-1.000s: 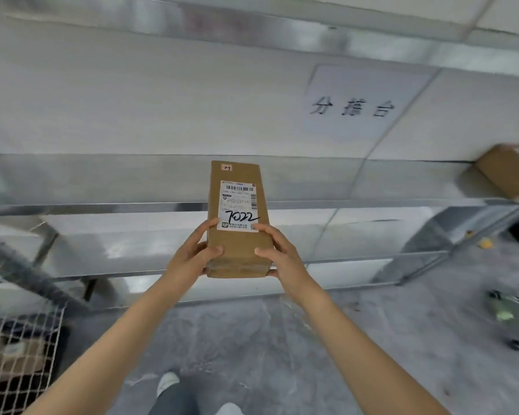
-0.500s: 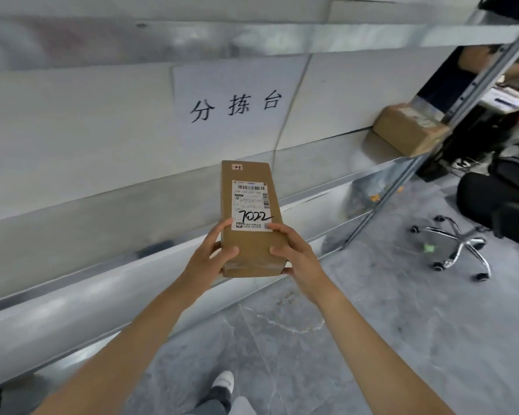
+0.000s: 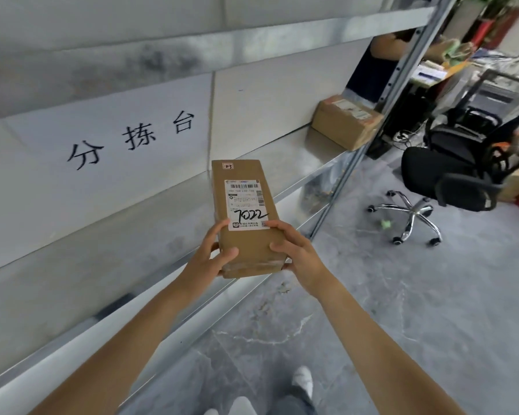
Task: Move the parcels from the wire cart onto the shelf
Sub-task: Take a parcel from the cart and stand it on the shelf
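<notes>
Right in front of the shelf (image 3: pixel 126 241), I'm holding the parcel (image 3: pixel 246 217) marked 7022 up by its front edge, with my left hand (image 3: pixel 213 259) and right hand (image 3: pixel 297 253) both gripping the near end. Guessing I'm mid-carry. Next it's needing a flat set-down on the shelf, well short of the other box (image 3: pixel 345 121) at the shelf's far end.

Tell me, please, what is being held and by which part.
A long cardboard parcel, gripped at its near end: the left hand on the left edge, the right hand on the right edge, thumbs on top.
</notes>
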The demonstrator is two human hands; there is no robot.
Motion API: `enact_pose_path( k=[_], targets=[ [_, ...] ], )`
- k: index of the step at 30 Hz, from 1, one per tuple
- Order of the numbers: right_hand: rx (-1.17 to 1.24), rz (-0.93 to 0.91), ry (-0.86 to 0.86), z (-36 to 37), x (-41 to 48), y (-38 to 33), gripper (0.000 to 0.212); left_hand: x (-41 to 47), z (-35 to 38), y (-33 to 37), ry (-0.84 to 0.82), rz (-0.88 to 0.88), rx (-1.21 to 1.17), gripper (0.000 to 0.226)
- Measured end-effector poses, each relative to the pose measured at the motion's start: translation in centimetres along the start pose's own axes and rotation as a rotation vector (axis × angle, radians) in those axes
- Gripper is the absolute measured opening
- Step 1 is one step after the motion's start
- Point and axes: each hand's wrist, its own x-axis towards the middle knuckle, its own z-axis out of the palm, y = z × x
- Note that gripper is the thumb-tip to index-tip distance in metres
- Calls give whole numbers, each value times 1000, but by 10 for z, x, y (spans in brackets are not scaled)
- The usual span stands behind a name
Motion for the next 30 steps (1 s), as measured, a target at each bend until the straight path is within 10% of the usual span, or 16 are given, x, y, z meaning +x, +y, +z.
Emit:
enact_pose_path(
  k=[30],
  targets=[
    [-119,-128,-51,-347,123,-78,38,249,274,56,265,-45,-130,42]
  ],
)
